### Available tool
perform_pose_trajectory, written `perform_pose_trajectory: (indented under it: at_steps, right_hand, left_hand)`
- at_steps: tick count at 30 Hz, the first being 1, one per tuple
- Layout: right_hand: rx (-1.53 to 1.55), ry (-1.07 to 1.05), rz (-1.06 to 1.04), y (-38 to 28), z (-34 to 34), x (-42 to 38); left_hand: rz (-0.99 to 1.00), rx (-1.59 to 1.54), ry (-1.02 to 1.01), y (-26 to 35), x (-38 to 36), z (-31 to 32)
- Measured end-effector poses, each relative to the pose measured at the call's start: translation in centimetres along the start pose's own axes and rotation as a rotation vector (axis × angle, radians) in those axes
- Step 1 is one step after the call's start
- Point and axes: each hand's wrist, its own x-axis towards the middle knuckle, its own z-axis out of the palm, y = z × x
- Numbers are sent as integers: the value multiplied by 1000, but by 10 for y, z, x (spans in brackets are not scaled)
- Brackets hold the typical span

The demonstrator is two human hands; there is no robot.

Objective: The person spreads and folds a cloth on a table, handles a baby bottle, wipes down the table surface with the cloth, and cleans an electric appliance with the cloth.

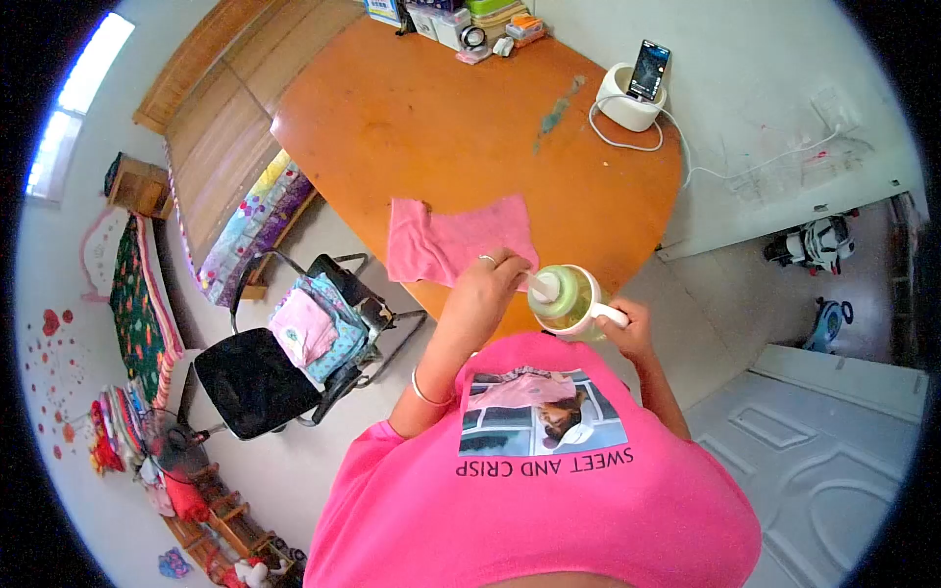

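Close in front of my pink shirt is a drinking bottle with a pale green lid, a white spout and a white handle. My right hand has its fingers wrapped round the handle. At the bottle's other side, my left hand is closed, its fingertips pinched beside the spout. What lies between those fingertips is too small to tell. A pink cloth rests on the table's near edge, just beyond my left hand and partly covered by it.
The brown wooden table stretches ahead. A phone leans in a white holder with a cable, near the wall. Boxes line the far edge. To the left stands a black chair with folded clothes.
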Motion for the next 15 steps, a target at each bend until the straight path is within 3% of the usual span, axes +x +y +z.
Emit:
perform_pose_trajectory:
  at_steps: [3, 7, 9, 13, 15]
  right_hand:
    - [75, 7, 35, 0, 3, -1]
    - [-13, -24, 68, -8, 14, -1]
    - [-20, -50, 70, -2, 20, -3]
    - [215, 152, 157, 2, 26, 5]
    - [428, 373, 385, -11, 9, 18]
  left_hand:
    - [-43, -46, -138, -14, -1, 6]
    - [-20, -67, -174, -32, -5, 5]
    - [-171, -203, -164, -29, -8, 0]
    - [-274, -493, 76, -74, -35, 35]
    - [-270, -155, -37, -104, -51, 43]
